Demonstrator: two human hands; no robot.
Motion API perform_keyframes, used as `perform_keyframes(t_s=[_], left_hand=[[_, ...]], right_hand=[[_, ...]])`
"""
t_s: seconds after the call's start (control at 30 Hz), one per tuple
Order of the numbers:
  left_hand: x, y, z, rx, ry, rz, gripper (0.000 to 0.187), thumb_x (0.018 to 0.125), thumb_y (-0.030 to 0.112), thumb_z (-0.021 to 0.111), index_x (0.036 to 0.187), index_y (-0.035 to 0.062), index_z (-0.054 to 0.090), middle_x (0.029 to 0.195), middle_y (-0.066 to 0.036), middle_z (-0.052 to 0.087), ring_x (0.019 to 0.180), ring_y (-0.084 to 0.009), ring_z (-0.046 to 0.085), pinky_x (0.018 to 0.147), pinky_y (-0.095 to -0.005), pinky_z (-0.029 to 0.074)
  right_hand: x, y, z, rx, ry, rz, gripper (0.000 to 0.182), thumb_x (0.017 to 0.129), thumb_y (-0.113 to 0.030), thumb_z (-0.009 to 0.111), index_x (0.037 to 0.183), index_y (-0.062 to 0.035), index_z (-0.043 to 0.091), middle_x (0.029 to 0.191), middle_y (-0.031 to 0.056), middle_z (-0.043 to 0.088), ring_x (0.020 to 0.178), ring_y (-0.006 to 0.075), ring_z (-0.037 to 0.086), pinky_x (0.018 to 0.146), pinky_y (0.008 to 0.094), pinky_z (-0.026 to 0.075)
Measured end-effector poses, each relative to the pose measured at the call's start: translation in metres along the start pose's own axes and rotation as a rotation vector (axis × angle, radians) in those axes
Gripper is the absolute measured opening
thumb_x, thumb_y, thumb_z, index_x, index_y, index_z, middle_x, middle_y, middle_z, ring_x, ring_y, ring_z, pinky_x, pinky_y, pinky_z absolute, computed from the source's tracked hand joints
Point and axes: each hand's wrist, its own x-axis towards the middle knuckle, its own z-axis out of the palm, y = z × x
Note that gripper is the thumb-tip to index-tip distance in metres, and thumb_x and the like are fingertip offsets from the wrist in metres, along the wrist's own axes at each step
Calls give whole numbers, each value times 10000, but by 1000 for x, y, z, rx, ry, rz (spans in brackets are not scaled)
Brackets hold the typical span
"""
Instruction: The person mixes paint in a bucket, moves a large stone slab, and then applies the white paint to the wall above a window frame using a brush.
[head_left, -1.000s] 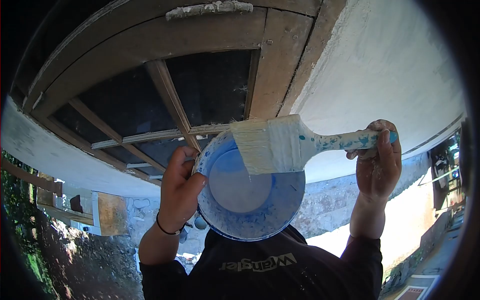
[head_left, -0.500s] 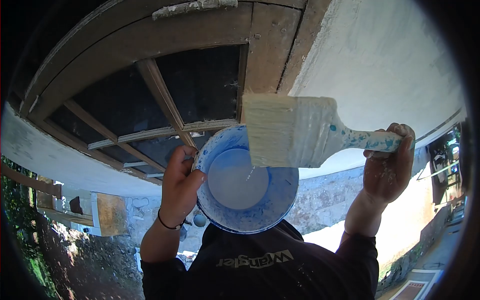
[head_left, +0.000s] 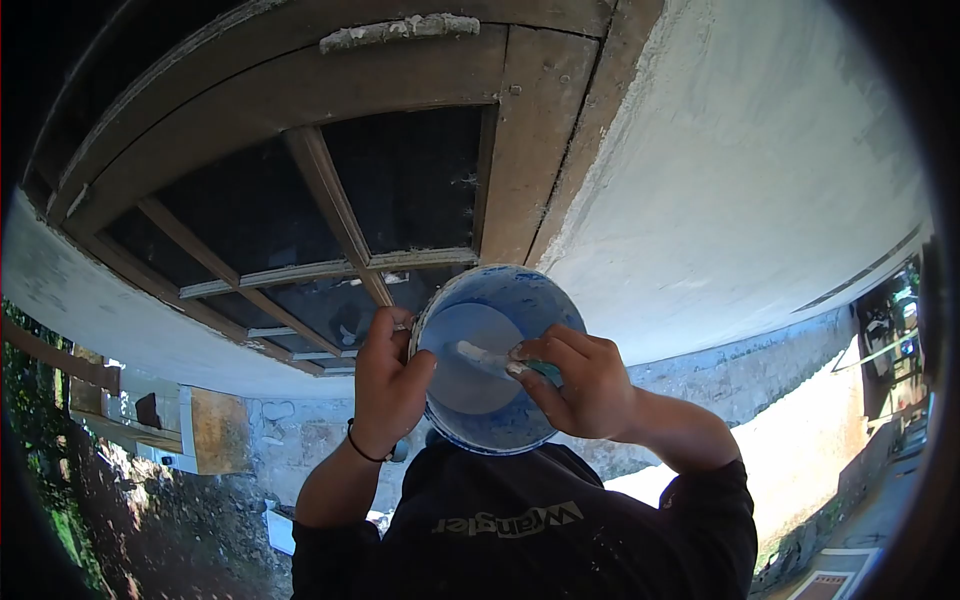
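Note:
A blue-stained bucket (head_left: 500,435) with whitish liquid paint (head_left: 475,385) inside is held up in front of my chest. My left hand (head_left: 393,380) grips its rim, thumb over the edge. Over the bucket's right side, my right hand (head_left: 585,385) is closed around the handle of a paintbrush (head_left: 485,355). The brush points down into the bucket, and only a pale part of it shows; the bristles are not clearly visible.
A brown wooden window frame (head_left: 400,80) with dark panes (head_left: 405,180) stands before me. Beside it runs a white wall (head_left: 760,200) with a bluish lower band (head_left: 720,380). Plants (head_left: 40,450) show at the far left.
My right hand has swung left and inward, taking the paintbrush from above the bucket's right side down into it. The bucket and my left hand have shifted slightly right.

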Motion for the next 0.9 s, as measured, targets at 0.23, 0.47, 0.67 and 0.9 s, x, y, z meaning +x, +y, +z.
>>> perform_keyframes(t_s=[0.23,0.47,0.67,0.9], left_hand=[[-8,-10,-2,27,54,-15,250,781,-4,494,1013,-22,404,722,-102,603,595,-74,508,513,-226,376],[-8,-11,-4,51,69,-15,250,779,-4,498,1011,-20,406,721,-97,601,598,-76,506,512,-230,371],[-5,-13,1,13,72,4,250,777,-9,496,1010,-20,407,738,-100,596,628,-78,510,532,-230,377],[-6,-14,4,8,61,-18,256,779,-5,494,1020,-21,409,734,-96,596,618,-81,506,529,-236,377]], right_hand=[[0,10,9,71,-36,45,215,742,-53,667,928,-2,572,792,102,572,623,233,618,526,305,515],[-1,14,10,70,-6,51,199,735,-57,678,903,0,588,789,95,567,624,229,616,525,309,520],[2,16,10,220,-23,147,216,725,-53,676,913,1,586,781,92,567,625,233,613,527,314,520],[1,13,4,162,-56,92,208,734,-45,681,909,9,584,798,120,599,638,255,633,535,322,518]])
